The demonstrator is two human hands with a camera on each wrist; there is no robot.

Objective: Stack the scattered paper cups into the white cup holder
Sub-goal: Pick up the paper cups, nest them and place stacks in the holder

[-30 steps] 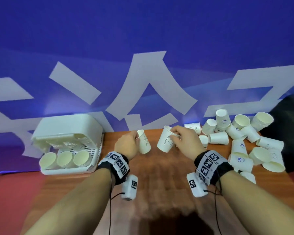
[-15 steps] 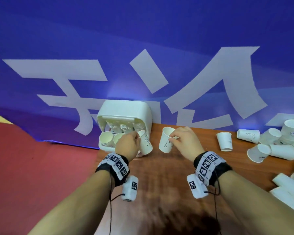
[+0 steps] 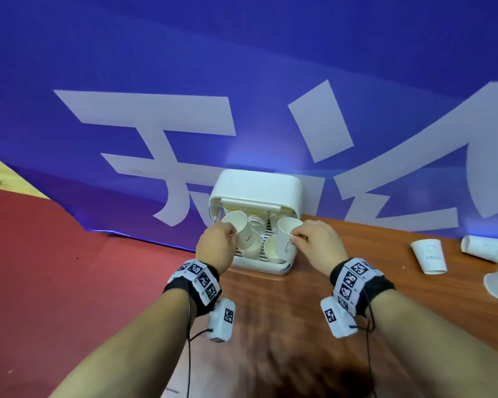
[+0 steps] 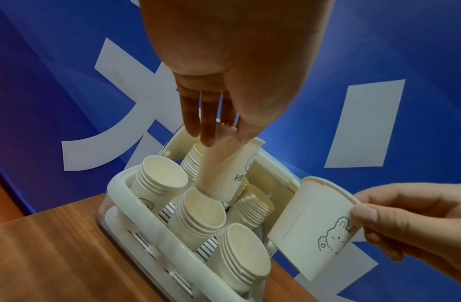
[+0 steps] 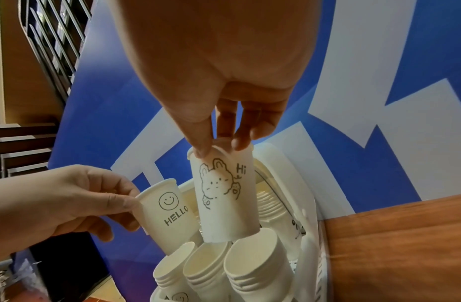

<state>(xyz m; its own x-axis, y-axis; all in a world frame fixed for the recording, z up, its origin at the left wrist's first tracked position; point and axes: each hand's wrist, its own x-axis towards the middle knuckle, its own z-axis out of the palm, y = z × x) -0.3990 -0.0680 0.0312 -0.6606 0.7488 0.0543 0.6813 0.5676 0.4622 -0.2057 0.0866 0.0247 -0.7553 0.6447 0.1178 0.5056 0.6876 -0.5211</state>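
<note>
The white cup holder [image 3: 256, 188] stands open at the table's back left edge, with several stacks of paper cups [image 4: 198, 212] inside. My left hand [image 3: 232, 235] grips a "HELLO" smiley cup [image 3: 239, 229] by its rim. That cup is tilted, its base at the mouth of the middle front stack [image 4: 219, 177]. My right hand [image 3: 295, 239] pinches a bear "Hi" cup [image 5: 224, 194] by the rim. The bear cup [image 3: 286, 239] hangs upright just over the right-hand front stacks [image 5: 252, 263]. The two cups sit side by side, apart.
Loose cups lie on the wooden table [image 3: 270, 311] at the right: one upside down [image 3: 429, 255], others on their sides [image 3: 486, 248]. A blue banner [image 3: 242, 81] stands right behind the holder. The table's left edge drops to red floor [image 3: 69, 268].
Both hands have carried their cups left and forward from mid-table to the holder. The cups now hang over the front stacks, and the scattered pile has slid out to the right.
</note>
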